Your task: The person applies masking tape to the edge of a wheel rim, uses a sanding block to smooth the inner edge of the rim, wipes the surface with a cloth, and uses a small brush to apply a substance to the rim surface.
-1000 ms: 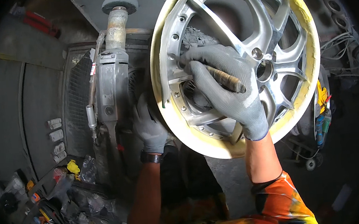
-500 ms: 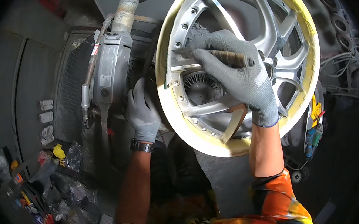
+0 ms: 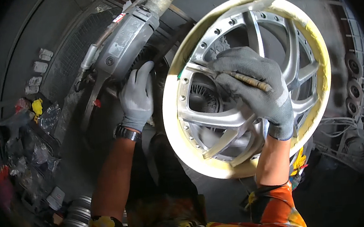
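R hand (image 3: 255, 87) fingers closed on wrapped-handle tool (image 3: 248, 80); silver wheel (image 3: 217, 119) w/ yellowish rim under 'em. L hand (image 3: 136, 96) fingers loosely apart, wheel to their rt, grey pwr tool (image 3: 126, 45) up-left.

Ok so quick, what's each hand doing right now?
Left hand: loosely open, nothing visibly held, near the grey machine.
Right hand: closed around a slim tool with a wrapped handle, over the wheel.

Head-worn wide fisheye view, from above, facing downward, near the wheel (image 3: 230, 118)
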`<state>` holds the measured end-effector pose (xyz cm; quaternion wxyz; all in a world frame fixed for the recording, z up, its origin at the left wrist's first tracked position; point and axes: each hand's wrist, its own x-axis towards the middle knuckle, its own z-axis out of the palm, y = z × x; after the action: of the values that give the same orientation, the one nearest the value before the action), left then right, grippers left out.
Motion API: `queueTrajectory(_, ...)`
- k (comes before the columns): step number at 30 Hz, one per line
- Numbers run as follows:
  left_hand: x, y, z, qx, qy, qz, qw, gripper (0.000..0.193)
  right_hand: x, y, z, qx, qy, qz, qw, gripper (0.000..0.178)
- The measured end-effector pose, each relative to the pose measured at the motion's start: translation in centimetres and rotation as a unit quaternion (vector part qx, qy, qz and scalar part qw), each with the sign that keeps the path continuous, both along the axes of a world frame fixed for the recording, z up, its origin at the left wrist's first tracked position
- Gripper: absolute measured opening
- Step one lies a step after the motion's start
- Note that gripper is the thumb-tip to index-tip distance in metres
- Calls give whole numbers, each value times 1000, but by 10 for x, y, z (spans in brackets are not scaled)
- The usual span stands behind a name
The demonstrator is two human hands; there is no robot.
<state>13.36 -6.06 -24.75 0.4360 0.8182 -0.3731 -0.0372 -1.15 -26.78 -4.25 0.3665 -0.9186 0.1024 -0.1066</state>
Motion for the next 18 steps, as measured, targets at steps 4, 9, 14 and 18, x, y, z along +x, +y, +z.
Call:
queueTrajectory(4,-2,-2,-1,-5,-14,26,1000,40,4,-9,1,-30,10,66,997,31)
queueTrajectory(9,-2,-2,-4,-22,-25,34,999,39,1,-9,2,-119,11,96,988,30)
queueTrajectory(14,-3,-3,-3,-22,-17,44,999,38,5,-10,3,-118,7,107,987,35)
queueTrajectory(18,-5,-3,2,-9,-4,46,999,31,3,-9,1,-157,-11,119,980,33)
